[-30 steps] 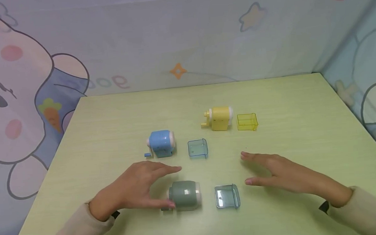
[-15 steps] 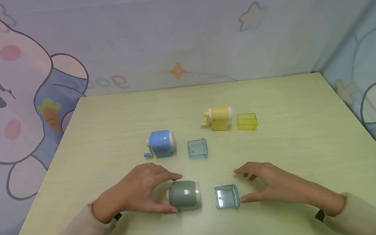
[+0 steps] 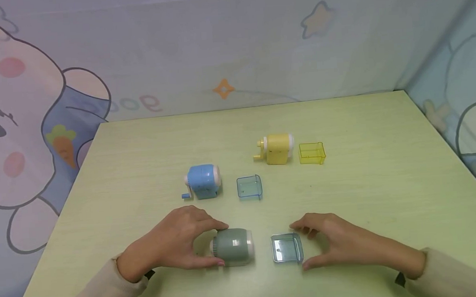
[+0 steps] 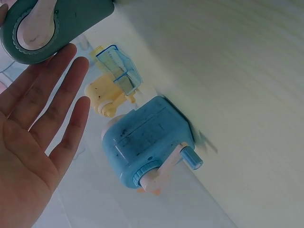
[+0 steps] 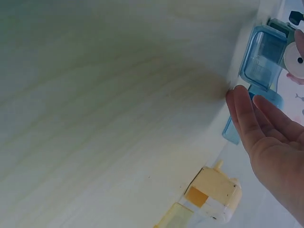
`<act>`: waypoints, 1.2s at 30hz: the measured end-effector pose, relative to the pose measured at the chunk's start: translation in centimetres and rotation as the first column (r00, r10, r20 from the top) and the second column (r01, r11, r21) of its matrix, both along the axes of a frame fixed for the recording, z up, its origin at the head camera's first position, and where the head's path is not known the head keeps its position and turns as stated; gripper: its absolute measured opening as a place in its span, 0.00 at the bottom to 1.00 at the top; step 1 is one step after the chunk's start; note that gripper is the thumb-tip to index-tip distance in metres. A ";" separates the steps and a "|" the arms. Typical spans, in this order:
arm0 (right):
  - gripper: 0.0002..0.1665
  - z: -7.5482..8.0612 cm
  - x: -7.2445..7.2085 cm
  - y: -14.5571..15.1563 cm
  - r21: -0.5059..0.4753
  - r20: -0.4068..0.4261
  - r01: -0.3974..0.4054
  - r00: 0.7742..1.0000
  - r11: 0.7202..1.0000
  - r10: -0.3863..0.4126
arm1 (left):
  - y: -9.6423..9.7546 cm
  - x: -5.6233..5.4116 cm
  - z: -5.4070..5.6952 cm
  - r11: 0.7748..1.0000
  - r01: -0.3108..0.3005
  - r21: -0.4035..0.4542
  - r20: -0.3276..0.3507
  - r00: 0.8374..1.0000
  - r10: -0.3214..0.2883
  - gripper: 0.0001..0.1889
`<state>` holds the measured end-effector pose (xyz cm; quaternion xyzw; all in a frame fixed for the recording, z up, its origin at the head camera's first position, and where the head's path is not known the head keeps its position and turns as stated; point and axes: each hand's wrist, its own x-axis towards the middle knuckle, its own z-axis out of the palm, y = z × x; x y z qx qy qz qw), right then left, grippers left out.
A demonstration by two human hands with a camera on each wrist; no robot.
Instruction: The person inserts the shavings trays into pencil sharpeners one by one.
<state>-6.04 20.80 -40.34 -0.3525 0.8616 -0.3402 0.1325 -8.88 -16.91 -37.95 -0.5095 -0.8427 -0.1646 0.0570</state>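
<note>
A grey-green crank pencil sharpener (image 3: 233, 247) lies in front, its crank towards my left hand (image 3: 178, 241). That hand holds its crank end, the thumb on the near side and fingertips at the far side. In the left wrist view, several fingers (image 4: 66, 76) stretch towards the green body. To the right lies the sharpener's clear bluish-grey shavings drawer (image 3: 287, 248). My right hand (image 3: 340, 242) is curved at its right end, thumb and forefinger spread either side of it, a gap showing between the forefinger and the drawer.
Behind stand a blue crank sharpener (image 3: 203, 181) with its clear blue drawer (image 3: 250, 187), and farther back a yellow sharpener (image 3: 278, 149) with a clear yellow drawer (image 3: 312, 153). All are on a pale table (image 3: 376, 159), backed by a printed cloth (image 3: 176, 44).
My left thumb and fingers have closed in on the green sharpener. The right hand has moved left and nearer the front, from out on the right to around the drawer's end.
</note>
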 end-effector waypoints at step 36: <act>0.31 -0.7 0.0 -1.3 -0.021 -0.124 -0.029 0.992 0.999 0.026 | 0.0 -0.1 -0.1 1.000 0.008 0.007 -0.005 1.000 -0.008 0.30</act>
